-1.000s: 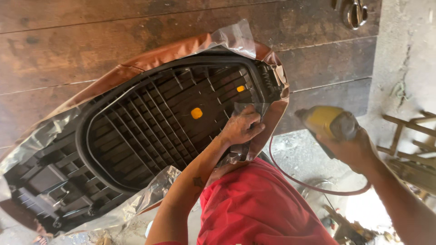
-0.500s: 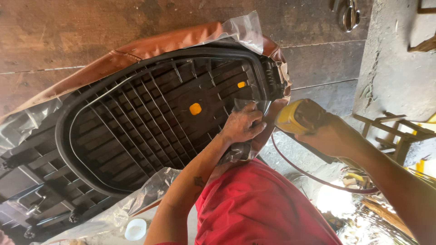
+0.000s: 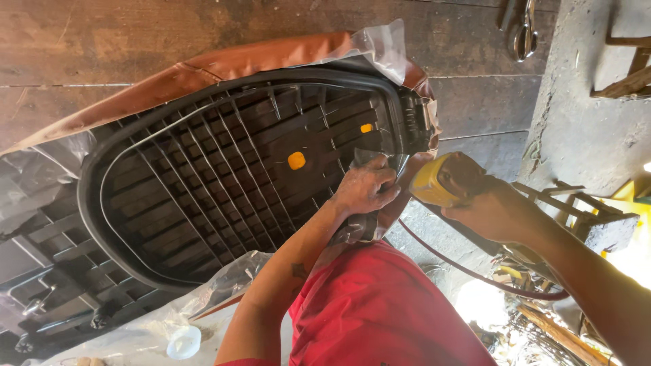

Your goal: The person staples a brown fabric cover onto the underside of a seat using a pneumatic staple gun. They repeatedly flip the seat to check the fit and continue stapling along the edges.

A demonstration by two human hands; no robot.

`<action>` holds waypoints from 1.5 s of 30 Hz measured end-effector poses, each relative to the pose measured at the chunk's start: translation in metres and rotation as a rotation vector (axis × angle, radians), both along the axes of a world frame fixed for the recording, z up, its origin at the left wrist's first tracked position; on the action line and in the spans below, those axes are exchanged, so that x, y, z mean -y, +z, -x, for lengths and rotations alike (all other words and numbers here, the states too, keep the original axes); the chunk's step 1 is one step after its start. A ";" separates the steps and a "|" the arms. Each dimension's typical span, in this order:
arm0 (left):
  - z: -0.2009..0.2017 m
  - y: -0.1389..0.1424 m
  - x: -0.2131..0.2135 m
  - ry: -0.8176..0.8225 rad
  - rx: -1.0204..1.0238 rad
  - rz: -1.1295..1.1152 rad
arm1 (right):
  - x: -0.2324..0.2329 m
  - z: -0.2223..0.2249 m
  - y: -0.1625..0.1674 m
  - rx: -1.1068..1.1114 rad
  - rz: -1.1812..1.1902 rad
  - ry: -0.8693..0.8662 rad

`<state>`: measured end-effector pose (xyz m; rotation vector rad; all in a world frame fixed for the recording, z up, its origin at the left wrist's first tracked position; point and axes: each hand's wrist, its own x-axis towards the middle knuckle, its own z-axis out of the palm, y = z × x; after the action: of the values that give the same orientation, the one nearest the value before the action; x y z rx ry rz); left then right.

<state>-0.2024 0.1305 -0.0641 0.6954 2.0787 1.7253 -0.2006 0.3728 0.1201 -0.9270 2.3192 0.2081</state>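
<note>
Head view, scissors [image 3: 521, 30] hanging, white cup [image 3: 183, 342], possibly hose [image 3: 475, 271] trailing

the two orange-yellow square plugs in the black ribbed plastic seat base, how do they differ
The larger orange-yellow square plug sits near the middle of the black ribbed plastic seat base, away from the hands. The smaller orange-yellow plug looks smaller and sits close to the base's rim, above the left hand. Both share the same colour and are set into the ribs.

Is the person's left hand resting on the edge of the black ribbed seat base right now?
Yes, the left hand presses the clear plastic and brown cover against the rim of the black ribbed seat base.
</note>
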 end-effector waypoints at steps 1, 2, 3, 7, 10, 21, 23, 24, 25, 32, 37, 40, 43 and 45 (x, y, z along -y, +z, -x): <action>0.000 0.000 0.000 0.007 0.005 0.001 | -0.001 -0.002 0.000 0.017 -0.001 -0.011; 0.000 0.000 -0.001 0.007 0.006 -0.004 | -0.003 -0.004 0.000 0.030 -0.008 -0.029; 0.000 0.000 -0.002 0.005 0.012 -0.013 | -0.004 -0.006 -0.002 0.061 -0.058 0.010; -0.002 -0.001 -0.005 0.012 -0.001 -0.010 | -0.005 -0.007 -0.010 0.167 -0.199 0.094; -0.005 -0.002 -0.005 0.032 -0.009 -0.034 | 0.001 -0.002 -0.001 0.281 -0.209 -0.359; -0.016 0.080 0.047 0.072 0.107 0.145 | -0.089 -0.003 0.026 -0.021 -0.144 -1.436; -0.041 0.104 0.079 0.043 0.147 0.197 | -0.110 -0.007 -0.015 -0.281 -0.022 -1.070; -0.055 0.115 0.093 0.051 0.127 0.246 | -0.119 -0.005 -0.032 -0.482 0.015 -0.605; -0.070 0.124 0.102 0.050 0.106 0.293 | -0.131 -0.002 -0.041 -0.481 0.014 -0.689; -0.149 0.118 0.078 0.302 -0.230 0.897 | -0.098 0.008 -0.116 -0.568 0.065 -1.029; -0.166 0.087 0.064 0.554 -0.406 1.044 | -0.079 0.010 -0.124 -0.353 0.162 -1.208; -0.155 0.110 0.063 0.539 -0.301 1.017 | -0.085 0.003 -0.119 -0.351 0.224 -1.185; -0.111 0.168 0.066 0.521 -0.265 0.948 | -0.098 -0.016 -0.117 -0.377 0.254 -1.077; -0.066 0.213 0.076 0.495 -0.214 0.967 | -0.097 -0.029 -0.119 -0.342 0.246 -1.021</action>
<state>-0.1361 0.0544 0.1491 0.0542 2.9925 0.6038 -0.1713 0.4696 0.0010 0.3025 2.8594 -0.3804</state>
